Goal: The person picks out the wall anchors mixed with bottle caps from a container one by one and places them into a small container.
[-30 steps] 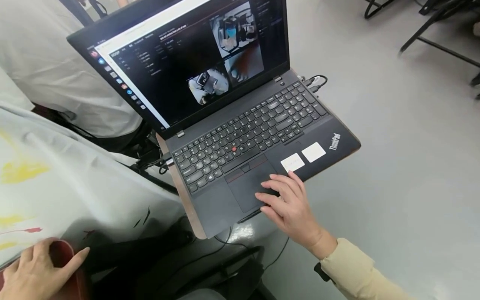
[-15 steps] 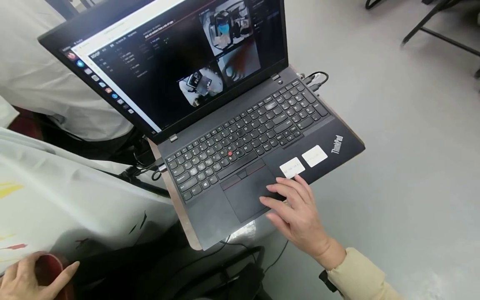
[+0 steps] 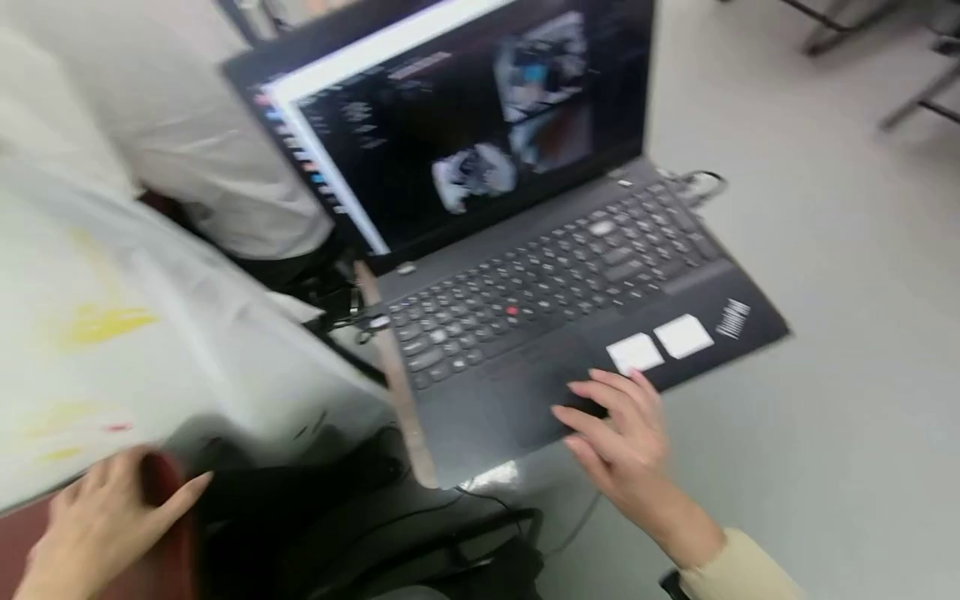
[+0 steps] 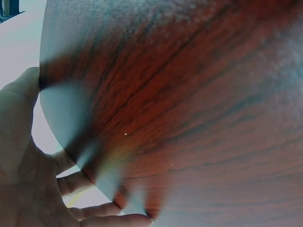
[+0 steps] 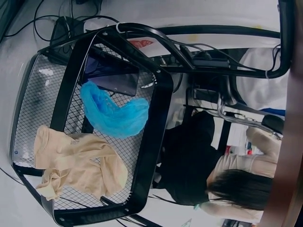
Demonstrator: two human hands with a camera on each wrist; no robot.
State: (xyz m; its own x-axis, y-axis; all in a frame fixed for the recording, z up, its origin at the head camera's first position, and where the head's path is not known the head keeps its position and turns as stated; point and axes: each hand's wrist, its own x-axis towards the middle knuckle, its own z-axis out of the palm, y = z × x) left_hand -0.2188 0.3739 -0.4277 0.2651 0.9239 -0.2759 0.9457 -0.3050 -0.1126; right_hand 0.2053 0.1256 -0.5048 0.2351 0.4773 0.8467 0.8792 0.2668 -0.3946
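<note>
A black laptop stands unfolded on a thin wooden board, its screen lit with several small pictures. My right hand is at the laptop's front edge, fingers loosely bent over the touchpad. Two white stickers lie just beyond its fingertips. At the lower left, my left hand rests on the rounded end of a dark red surface, thumb spread away from the fingers. The left wrist view shows that hand's fingertips touching the curved edge of a glossy wood-grain panel.
A white, yellow-stained cover drapes left of the laptop. Cables leave both laptop sides. In the right wrist view, a black mesh basket holds a crumpled blue cover, beige cloth and dark flat device; a person is beyond.
The head view has swung, so laptop and both hands sit farther right in the blurred current frame. Both hands keep about the same places on the laptop and the red surface.
</note>
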